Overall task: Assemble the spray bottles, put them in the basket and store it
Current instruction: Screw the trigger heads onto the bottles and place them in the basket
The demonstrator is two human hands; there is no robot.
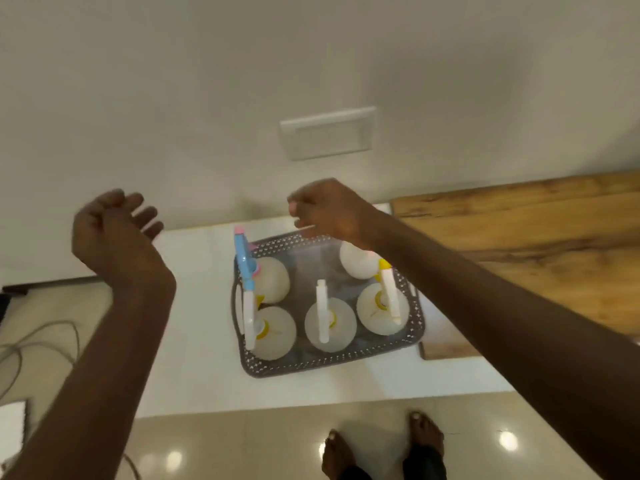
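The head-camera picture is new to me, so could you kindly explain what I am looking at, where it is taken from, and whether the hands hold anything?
There is no machine here: a person works with bare hands, and one wide-angle camera on their head looks forward and down. That is why both forearms reach in from the bottom edge and the feet show on the floor below.

The left hand is raised with loosely curled fingers and holds nothing. The right hand hovers over the far rim of the basket; it is blurred, but I see nothing in it.

The grey perforated basket stands on a white counter. In it stand five pale spray bottles, four with heads plainly fitted: one blue head, the others white. The fifth bottle's top is hidden by the arm. A wooden top lies to the right, a wall plate behind.
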